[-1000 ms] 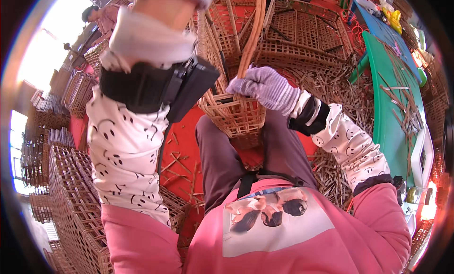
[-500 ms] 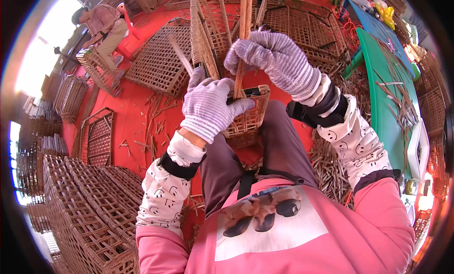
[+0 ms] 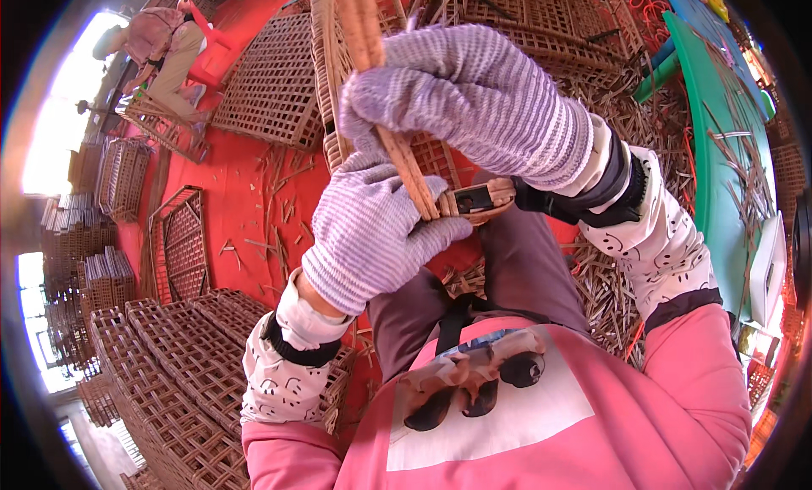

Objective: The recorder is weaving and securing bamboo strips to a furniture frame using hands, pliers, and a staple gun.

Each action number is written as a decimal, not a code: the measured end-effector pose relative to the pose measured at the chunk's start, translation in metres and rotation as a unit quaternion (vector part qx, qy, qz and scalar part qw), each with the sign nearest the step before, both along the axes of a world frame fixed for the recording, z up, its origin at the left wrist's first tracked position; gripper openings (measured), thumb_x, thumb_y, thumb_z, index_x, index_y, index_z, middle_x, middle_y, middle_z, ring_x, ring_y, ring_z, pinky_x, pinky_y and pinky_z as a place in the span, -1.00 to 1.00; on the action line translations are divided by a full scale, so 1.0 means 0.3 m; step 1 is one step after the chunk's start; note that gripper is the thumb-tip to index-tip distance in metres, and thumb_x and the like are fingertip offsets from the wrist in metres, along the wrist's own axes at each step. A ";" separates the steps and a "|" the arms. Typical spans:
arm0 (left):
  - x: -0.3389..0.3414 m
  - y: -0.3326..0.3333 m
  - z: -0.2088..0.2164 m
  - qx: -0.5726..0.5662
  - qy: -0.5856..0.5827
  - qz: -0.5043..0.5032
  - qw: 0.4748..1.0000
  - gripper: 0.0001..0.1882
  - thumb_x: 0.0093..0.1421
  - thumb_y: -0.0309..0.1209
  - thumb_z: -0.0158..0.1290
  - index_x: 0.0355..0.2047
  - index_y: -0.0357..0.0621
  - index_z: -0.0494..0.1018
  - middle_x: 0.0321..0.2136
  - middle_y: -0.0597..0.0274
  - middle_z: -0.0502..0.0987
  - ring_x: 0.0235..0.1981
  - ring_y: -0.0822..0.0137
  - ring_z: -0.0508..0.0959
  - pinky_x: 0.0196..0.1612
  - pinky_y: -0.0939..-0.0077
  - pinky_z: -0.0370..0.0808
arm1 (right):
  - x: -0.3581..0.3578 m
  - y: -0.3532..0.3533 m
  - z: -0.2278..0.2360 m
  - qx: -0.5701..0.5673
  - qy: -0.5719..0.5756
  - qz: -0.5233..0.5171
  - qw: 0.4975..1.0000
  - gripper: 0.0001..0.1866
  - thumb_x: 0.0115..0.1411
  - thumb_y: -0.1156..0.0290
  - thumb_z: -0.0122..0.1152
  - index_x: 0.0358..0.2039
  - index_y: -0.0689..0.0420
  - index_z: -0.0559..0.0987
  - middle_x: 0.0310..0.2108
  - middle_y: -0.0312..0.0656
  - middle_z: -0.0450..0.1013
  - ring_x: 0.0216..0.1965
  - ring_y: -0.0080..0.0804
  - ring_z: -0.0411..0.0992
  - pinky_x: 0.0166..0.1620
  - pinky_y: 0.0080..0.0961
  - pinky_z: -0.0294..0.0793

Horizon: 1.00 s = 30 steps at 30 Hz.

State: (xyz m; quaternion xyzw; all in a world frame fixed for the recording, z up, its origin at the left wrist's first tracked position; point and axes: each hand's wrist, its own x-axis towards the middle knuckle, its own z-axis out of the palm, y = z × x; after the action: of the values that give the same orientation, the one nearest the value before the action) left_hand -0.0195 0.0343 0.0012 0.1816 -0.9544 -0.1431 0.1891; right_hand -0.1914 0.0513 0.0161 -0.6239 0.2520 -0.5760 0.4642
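Above your lap point(image 3: 533, 278), your lilac-striped gloved right hand point(image 3: 478, 101) pinches the flat brown wicker strip point(image 3: 410, 175); your matching left hand point(image 3: 368, 228) meets its near end at the brown woven frame point(image 3: 497, 207), grip unclear. The strip looks light, springy: hold close to the frame.

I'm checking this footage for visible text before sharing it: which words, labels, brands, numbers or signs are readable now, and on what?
None can be read.
Pink shirt: a picture print, no legible words.
Pale sleeves: smiley drawings, not writing.
Brown strip in the right hand: no marking visible.
Woven stacks at far left: too small and blurred to tell.
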 end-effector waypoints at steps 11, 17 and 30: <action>0.003 -0.030 -0.002 -0.018 0.095 -0.056 0.994 -0.78 -0.04 -0.31 0.16 -0.42 -0.16 0.53 -0.54 0.14 0.54 -0.45 0.12 0.55 -0.23 0.28 0.44 | 0.010 -0.107 -0.043 0.082 0.344 -0.211 0.911 -0.64 0.15 0.07 0.04 -0.37 0.12 0.57 -0.51 -0.11 0.47 -0.46 -0.25 0.43 -0.30 -0.41 0.41; 0.024 -0.080 0.005 0.246 0.129 -0.066 0.959 -0.77 0.10 -0.28 0.07 -0.42 -0.21 0.52 -0.55 0.06 0.53 -0.45 0.05 0.53 -0.46 0.32 0.47 | -0.018 0.151 -0.118 0.126 0.241 -0.039 0.962 -0.70 0.11 0.37 0.13 -0.16 0.23 0.44 -0.33 -0.16 0.48 -0.30 -0.51 0.41 -0.21 -0.54 0.39; -0.054 -0.171 -0.011 -0.025 0.057 0.033 0.997 -0.59 0.10 -0.03 -0.03 -0.58 -0.10 0.55 -0.65 0.05 0.48 -0.51 0.04 0.52 -0.44 0.19 0.43 | 0.083 0.239 -0.159 0.117 0.175 -0.265 0.941 -0.64 -0.04 0.49 0.30 -0.21 0.19 0.41 -0.34 -0.22 0.43 -0.29 -0.49 0.43 -0.22 -0.53 0.41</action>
State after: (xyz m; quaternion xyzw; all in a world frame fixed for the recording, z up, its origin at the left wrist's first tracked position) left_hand -0.0356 -0.0169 -0.0022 0.1999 -0.9388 -0.1225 0.2525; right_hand -0.1664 0.1231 -0.0317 -0.5664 0.5511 -0.5266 0.3133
